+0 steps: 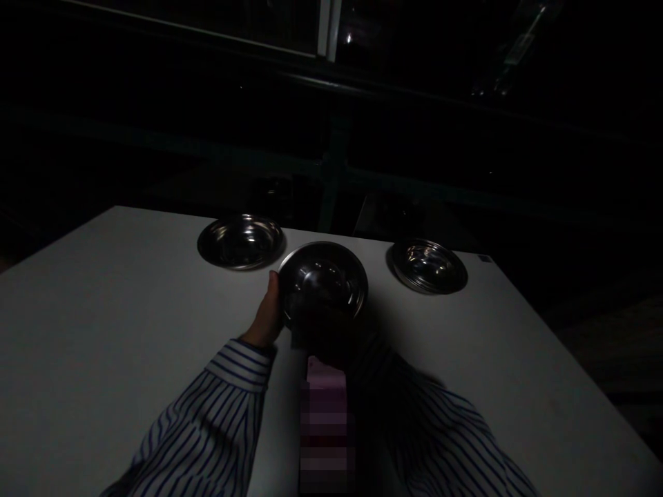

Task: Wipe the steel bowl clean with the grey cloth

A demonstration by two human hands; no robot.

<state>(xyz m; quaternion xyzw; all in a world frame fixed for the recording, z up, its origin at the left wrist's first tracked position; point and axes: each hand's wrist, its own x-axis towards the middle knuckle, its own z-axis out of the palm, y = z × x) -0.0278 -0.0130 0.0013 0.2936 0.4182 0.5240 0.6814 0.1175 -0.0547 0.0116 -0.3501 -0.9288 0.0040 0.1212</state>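
A shiny metal bowl is tilted so that its inside faces me, above the white table's middle. My left hand holds it by the left side, thumb up along the rim and the other fingers hidden behind it. My right hand lies in deep shadow at the bowl's lower inside. Its fingers hardly show, and whether it holds something I cannot make out. Just below the right hand is a pink object, its lower part blurred into blocks.
On the white table a metal bowl stands at the back left. Several stacked metal bowls appear to stand at the back right, close to the far edge. A small dark label marks the far right corner. Beyond the table it is very dark.
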